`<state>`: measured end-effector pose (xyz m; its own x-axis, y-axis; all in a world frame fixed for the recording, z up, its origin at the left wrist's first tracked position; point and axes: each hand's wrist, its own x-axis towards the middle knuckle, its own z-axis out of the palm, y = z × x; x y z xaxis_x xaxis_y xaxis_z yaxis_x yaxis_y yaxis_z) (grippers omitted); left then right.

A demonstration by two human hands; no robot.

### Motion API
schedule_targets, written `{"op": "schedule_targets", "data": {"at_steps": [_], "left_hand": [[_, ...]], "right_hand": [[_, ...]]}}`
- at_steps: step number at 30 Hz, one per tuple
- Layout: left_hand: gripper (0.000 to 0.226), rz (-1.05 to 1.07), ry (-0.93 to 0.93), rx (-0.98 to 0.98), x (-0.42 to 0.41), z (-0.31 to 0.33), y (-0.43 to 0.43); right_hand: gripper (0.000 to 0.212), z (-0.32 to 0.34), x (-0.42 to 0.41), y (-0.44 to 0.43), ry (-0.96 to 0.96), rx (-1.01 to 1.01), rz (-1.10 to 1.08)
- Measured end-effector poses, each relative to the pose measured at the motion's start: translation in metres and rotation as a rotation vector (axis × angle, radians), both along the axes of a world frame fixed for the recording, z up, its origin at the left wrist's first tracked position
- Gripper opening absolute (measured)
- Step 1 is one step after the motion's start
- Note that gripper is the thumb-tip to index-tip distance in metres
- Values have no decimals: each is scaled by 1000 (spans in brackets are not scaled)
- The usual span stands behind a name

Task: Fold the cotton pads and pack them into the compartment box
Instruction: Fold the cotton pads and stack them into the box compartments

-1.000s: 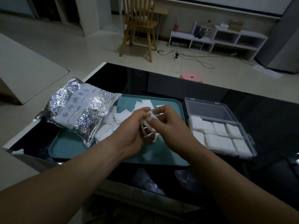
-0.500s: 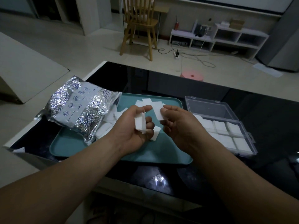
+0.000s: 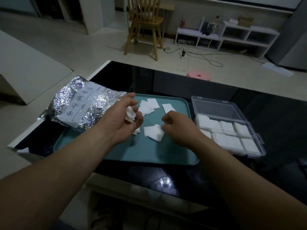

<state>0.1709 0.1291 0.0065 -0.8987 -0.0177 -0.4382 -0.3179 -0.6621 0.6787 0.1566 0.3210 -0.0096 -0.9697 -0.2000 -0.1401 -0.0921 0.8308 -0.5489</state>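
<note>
Over the tray [image 3: 166, 155], the left hand [image 3: 122, 119] clutched half-hidden folded pads [image 3: 131, 114]. The right hand [image 3: 178, 126], fingers curled, touched a flat pad [image 3: 152, 134], grip unclear.

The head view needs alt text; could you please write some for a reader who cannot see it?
A person's left hand holds a small bunch of cotton pads over a teal tray, while the right hand touches a loose pad lying on it. A foil bag lies at the left; an open compartment box of white pads sits at the right.
</note>
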Motion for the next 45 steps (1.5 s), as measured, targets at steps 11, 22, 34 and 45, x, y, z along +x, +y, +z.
{"op": "schedule_targets", "data": {"at_steps": [11,22,34,45], "left_hand": [[15,-97,-48,-183,2,-5,3],[14,-145,102,-310,16,-18,38],[41,-187,-33,20,22,-14,49],[47,-218,93,-209,22,-14,50]], "right_hand": [[39,-4,-12,-11,-34,430,383],[18,9,7,9,-128,-413,-89],[17,-4,34,-15,432,35,120],[39,15,29,-3,166,-253,-79]]}}
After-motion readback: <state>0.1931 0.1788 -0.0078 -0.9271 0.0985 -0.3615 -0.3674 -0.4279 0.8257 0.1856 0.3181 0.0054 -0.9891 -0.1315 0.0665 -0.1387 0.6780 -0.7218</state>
